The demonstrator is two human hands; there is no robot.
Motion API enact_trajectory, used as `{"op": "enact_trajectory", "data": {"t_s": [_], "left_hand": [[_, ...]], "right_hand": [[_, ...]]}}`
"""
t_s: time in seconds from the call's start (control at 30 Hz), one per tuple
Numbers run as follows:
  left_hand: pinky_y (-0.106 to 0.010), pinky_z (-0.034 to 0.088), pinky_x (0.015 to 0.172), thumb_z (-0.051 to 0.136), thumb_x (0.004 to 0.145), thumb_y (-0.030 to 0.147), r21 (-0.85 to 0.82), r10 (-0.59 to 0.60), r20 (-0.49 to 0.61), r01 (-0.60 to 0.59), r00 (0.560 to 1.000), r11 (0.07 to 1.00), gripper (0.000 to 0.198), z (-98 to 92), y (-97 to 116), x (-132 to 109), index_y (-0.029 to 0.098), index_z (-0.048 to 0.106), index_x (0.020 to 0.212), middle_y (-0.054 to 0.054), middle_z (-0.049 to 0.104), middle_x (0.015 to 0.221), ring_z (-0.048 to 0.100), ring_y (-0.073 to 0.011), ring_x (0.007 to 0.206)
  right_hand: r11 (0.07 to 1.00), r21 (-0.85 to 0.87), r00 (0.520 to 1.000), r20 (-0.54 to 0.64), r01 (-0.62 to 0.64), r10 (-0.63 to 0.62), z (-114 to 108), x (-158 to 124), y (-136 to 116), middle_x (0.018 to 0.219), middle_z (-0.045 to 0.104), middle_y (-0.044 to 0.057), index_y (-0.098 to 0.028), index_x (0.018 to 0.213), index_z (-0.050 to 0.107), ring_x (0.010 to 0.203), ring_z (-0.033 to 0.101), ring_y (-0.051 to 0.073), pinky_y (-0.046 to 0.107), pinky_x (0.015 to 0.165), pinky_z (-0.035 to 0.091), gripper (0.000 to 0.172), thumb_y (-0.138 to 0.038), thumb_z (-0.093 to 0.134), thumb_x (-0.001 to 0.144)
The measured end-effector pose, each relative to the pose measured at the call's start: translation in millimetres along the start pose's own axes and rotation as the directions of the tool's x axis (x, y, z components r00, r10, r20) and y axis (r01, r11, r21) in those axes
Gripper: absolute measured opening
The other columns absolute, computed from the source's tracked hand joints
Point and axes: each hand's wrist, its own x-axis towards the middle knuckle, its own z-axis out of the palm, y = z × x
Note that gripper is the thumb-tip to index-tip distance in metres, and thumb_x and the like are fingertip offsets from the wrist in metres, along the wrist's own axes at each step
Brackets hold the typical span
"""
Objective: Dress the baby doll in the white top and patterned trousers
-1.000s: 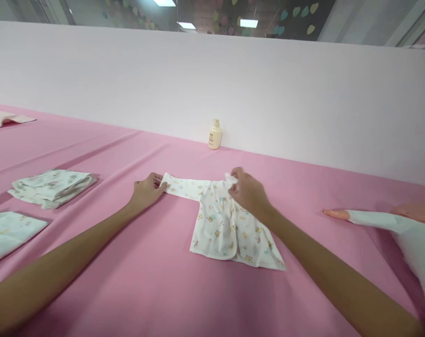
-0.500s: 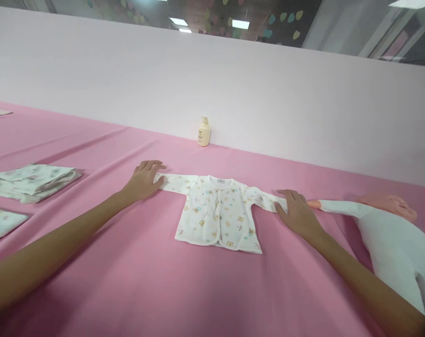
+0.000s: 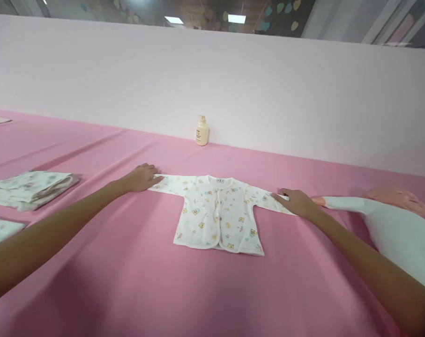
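A white baby shirt [image 3: 229,217] with small bear prints lies flat on the pink cloth, front side up, both sleeves stretched out sideways. At the cuff of the sleeve on the left, my left hand [image 3: 142,178] is closed on the fabric, thumb along its lower side. My right hand [image 3: 296,202] grips the other sleeve close to its cuff, the thumb lying across the top and the fingers curled. Part of each cuff is hidden by the hand. The neckline with its small label faces the wall.
A cream pump bottle [image 3: 202,132] stands against the white wall [image 3: 212,84]. Folded printed baby clothes [image 3: 31,187] lie at the left on the pink cloth [image 3: 145,281]. At the right is a baby doll [image 3: 398,229] in white clothing, one arm stretched towards my right hand.
Both hands have closed from looser, more spread fingers onto the sleeves. The sleeves now reach farther out to each side and look straighter. The view has shifted slightly.
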Motion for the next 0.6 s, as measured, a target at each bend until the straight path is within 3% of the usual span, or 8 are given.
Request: {"op": "enact_trajectory", "data": {"t_s": [0.13, 0.23, 0.33, 0.4, 0.5, 0.6], "left_hand": [[-0.039, 0.049, 0.074, 0.036, 0.098, 0.074, -0.021, -0.166, 0.062, 0.168, 0.984, 0.986, 0.063, -10.2, -2.6, 13.8, 0.022, 0.07, 0.11, -0.013, 0.076, 0.096, 0.073, -0.034, 0.089], [-0.038, 0.047, 0.069, 0.044, 0.094, 0.077, -0.029, -0.245, 0.075, 0.248, 0.967, 0.968, 0.064, -14.6, -8.5, 28.2, 0.021, 0.067, 0.114, -0.013, 0.077, 0.095, 0.073, -0.0337, 0.084], [-0.04, 0.051, 0.078, 0.049, 0.093, 0.074, -0.035, -0.252, 0.038, 0.254, 0.967, 0.967, 0.062, -15.5, -9.6, 36.6, 0.021, 0.064, 0.121, -0.013, 0.078, 0.105, 0.074, -0.0341, 0.092], [-0.046, 0.051, 0.094, 0.045, 0.097, 0.067, 0.028, -0.22, -0.067, 0.223, 0.973, 0.975, 0.057, -14.4, -3.1, 36.1, 0.02, 0.064, 0.124, -0.015, 0.077, 0.117, 0.071, -0.0375, 0.11], [-0.056, 0.044, 0.111, 0.035, 0.104, 0.057, 0.08, -0.116, -0.231, 0.137, 0.966, 0.987, 0.056, -9.0, 20.9, 27.6, 0.017, 0.065, 0.129, -0.02, 0.067, 0.141, 0.058, -0.0416, 0.134], [-0.057, 0.039, 0.12, 0.031, 0.108, 0.06, -0.026, 0.032, -0.217, -0.038, 0.976, 0.999, 0.06, 4.8, 54.2, 13.7, 0.022, 0.06, 0.145, -0.014, 0.056, 0.159, 0.048, -0.0381, 0.147]], "right_hand": [[0.999, -0.04, 0.999, -0.047, 0.008, -0.01, -8.6, 13.4, 9.3, 0.075, 0.067, 0.005, -0.025, 0.081, 0.056, 0.072, 0.063, 0.027, 0.035, 0.066, 0.04, 0.056, -0.079, 0.051, 0.094], [0.999, -0.045, 0.997, -0.072, -0.018, 0.015, -5.9, 27.5, 17.0, 0.072, 0.063, 0.003, -0.026, 0.079, 0.049, 0.068, 0.059, 0.025, 0.035, 0.063, 0.037, 0.055, -0.079, 0.054, 0.092], [0.999, 0.002, 0.993, -0.112, -0.038, 0.038, -0.8, 34.2, 24.8, 0.083, 0.066, 0.006, -0.026, 0.088, 0.052, 0.076, 0.062, 0.027, 0.036, 0.065, 0.043, 0.05, -0.075, 0.059, 0.088], [0.998, -0.031, 0.975, -0.217, -0.05, 0.042, 0.8, 30.1, 25.2, 0.099, 0.069, 0.011, -0.024, 0.095, 0.057, 0.093, 0.065, 0.033, 0.041, 0.075, 0.048, 0.045, -0.068, 0.063, 0.085], [0.99, -0.142, 0.923, -0.383, -0.015, -0.041, 2.6, 11.8, 10.2, 0.121, 0.068, 0.019, -0.02, 0.11, 0.065, 0.119, 0.059, 0.042, 0.051, 0.093, 0.05, 0.042, -0.055, 0.059, 0.089], [0.983, -0.09, 0.923, -0.339, 0.162, -0.183, 11.5, -10.3, -18.2, 0.141, 0.065, 0.016, -0.023, 0.135, 0.063, 0.134, 0.056, 0.04, 0.054, 0.108, 0.048, 0.049, -0.055, 0.047, 0.101]]}}
